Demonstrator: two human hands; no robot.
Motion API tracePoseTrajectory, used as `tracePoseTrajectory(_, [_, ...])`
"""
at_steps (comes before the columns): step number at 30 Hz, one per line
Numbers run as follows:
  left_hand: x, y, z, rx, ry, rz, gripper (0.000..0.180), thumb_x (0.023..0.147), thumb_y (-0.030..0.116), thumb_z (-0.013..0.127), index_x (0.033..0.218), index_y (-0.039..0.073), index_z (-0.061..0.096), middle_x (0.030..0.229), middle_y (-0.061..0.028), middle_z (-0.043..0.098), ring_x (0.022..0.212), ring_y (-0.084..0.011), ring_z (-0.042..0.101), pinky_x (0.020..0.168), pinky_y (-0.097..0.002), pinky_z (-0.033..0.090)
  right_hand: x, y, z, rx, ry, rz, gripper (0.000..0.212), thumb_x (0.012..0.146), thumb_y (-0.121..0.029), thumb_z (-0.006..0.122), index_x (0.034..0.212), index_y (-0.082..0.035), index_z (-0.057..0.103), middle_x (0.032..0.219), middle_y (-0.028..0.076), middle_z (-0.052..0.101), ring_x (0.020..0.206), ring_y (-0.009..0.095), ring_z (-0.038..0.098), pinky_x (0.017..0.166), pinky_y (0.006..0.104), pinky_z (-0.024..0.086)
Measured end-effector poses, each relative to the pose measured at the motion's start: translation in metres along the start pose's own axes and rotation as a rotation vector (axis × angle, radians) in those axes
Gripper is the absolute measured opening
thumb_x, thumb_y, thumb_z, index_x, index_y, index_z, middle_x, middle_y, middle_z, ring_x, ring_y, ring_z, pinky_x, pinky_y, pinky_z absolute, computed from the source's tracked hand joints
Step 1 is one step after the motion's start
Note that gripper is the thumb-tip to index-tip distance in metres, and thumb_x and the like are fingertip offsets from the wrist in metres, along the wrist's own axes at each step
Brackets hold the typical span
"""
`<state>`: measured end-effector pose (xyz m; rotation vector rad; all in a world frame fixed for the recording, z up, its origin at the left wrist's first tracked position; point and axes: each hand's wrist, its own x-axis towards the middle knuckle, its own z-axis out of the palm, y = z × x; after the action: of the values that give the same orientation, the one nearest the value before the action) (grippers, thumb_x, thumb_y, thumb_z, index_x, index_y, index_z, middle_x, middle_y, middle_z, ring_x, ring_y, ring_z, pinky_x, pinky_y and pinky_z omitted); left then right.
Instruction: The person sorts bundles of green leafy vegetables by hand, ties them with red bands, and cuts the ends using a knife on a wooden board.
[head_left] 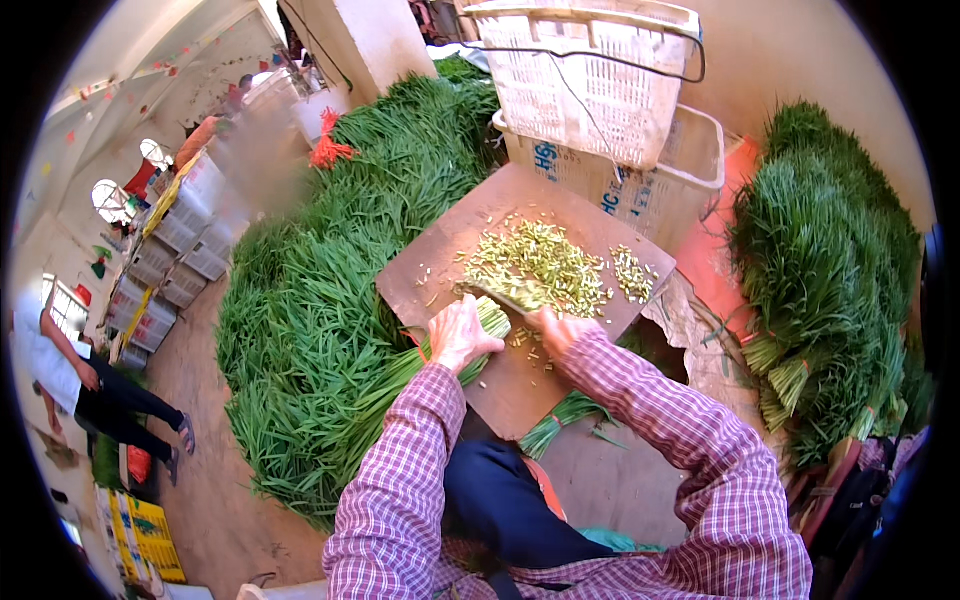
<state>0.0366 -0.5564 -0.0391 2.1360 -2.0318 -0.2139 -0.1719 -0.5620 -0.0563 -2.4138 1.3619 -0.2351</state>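
Blue lettering (545, 158) on crate (655, 205), left fingers (466, 318) gripping stalks (493, 318)

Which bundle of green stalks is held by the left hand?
The left hand holds the bundle whose pale ends are over the brown board; no other bundle has its ends there.

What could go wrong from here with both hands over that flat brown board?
The right hand holds a thin-bladed metal knife close to the left hand, so a slip might nick its fingers.

The left hand grips a bundle of long green stalks; if that hold loosens, stalks could shift under the blade.

Small yellow-green cut pieces lie loose on the board, some near its right corner, and might spill.
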Motion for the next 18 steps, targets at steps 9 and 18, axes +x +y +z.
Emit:
tracePoseTrajectory(9, [-0.078,-0.073,-0.084,-1.134,0.262,0.033,0.049,0.067,0.013,0.082,0.11,0.002,0.061,0.101,-0.0031,0.067,0.091,-0.0131,0.063,0.088,-0.0302,0.049,-0.018,0.013,-0.02,-0.149,0.519,-0.069,0.052,0.084,-0.033,0.068,0.127,-0.011,0.049,0.107,0.015,0.056,0.095,0.033,0.061,0.082,0.0453,0.049])
tracePoseTrajectory(18, [-0.243,-0.049,-0.227,-0.626,0.617,0.189,0.062,0.059,0.014,0.083,0.113,0.002,0.057,0.105,-0.0063,0.064,0.096,-0.0163,0.062,0.09,-0.0303,0.048,-0.058,-0.224,0.004,1.529,-1.539,-0.267,0.106,0.082,-0.083,0.025,0.147,0.001,0.027,0.135,0.022,0.051,0.118,0.032,0.057,0.098,0.0472,0.047])
